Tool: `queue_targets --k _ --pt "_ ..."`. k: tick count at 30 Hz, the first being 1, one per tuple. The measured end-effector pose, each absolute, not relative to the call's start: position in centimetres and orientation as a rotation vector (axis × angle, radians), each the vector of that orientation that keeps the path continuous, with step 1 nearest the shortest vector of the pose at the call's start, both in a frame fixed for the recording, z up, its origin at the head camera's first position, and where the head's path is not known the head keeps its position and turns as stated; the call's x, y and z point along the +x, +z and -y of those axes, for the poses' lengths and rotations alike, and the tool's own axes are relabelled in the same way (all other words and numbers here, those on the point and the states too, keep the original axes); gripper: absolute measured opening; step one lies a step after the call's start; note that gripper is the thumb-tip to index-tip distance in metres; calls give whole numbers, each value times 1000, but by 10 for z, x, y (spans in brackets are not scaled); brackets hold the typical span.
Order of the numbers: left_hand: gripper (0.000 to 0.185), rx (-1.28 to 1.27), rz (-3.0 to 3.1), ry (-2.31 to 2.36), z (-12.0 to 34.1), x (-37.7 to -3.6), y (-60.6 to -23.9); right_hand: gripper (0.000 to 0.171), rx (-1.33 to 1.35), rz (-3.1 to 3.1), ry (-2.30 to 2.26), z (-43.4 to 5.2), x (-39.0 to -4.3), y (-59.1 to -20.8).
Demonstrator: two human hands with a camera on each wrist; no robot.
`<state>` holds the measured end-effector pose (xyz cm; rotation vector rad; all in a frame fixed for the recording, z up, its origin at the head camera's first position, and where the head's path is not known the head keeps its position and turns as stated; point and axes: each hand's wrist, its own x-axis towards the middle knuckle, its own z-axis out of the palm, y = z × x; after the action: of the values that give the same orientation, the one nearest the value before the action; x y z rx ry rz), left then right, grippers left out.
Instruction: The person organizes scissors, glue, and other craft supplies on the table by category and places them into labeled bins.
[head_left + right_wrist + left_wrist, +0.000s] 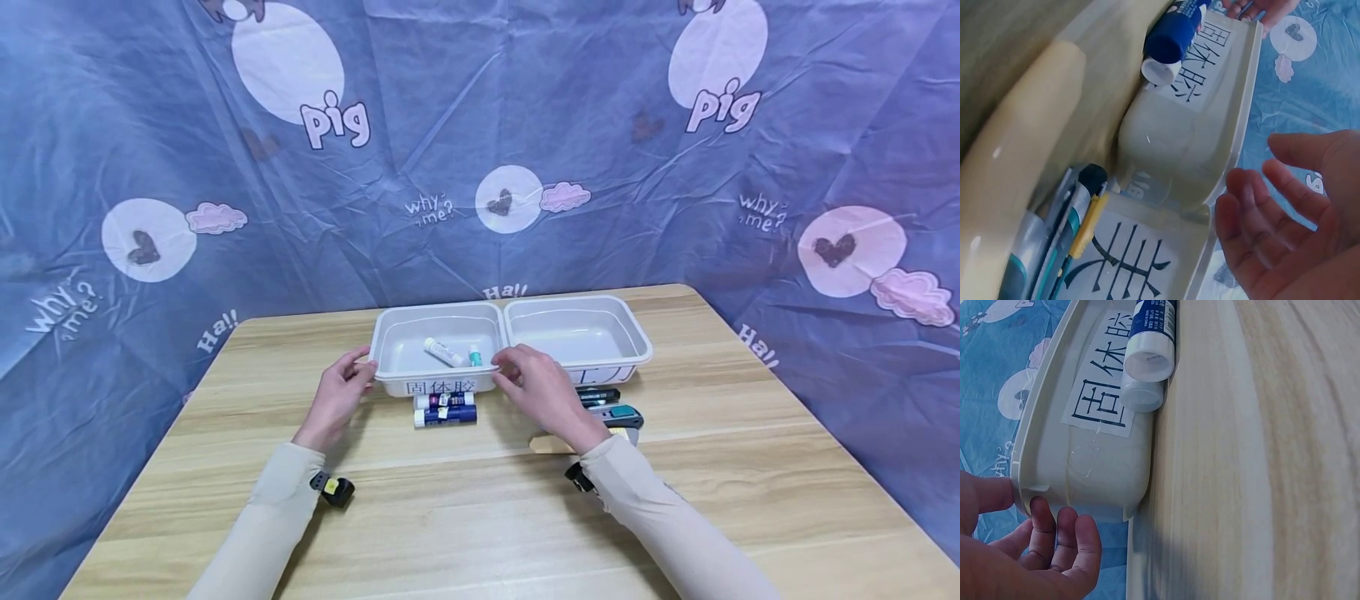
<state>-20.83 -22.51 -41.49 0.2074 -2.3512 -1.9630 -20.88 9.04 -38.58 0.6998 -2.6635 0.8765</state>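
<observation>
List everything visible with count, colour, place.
Table: one, tan, below.
Backdrop: one, blue, behind.
Left tray: one, white, far table edge.
Right tray: one, white, beside it.
Labels: two, white, tray fronts.
Sticks: two, white, teal, in left tray.
Tubes: two, blue, white, before left tray.
Pens: count unclear, black, before right tray.
Slim item: one, yellow, by right tray.
Cutter: one, teal, black, near pens.
Handle: one, tan, near cutter.
Wrist devices: two, black, wrists.
Sleeves: two, pale, forearms.
Left hand: one, left tray's left end.
Right hand: one, left tray's right end.
</observation>
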Motion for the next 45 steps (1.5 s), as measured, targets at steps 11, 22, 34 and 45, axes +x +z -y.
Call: queue_targets --k 11,22,34,45 --pt "49 205 2360 -1964 224 -209 -415 14 900 2744 761 -81 -203 -396" --pt "48 231 2348 -1965 225 -209 -416 31 1203 2799 500 -75 -193 -408" --pt "49 216 2355 -1966 224 -208 -416 28 1289 2751 482 -73 -191 -412" --pt "47 232 2341 -1976 224 -209 -417 30 1314 2717 457 -71 -189 -413"
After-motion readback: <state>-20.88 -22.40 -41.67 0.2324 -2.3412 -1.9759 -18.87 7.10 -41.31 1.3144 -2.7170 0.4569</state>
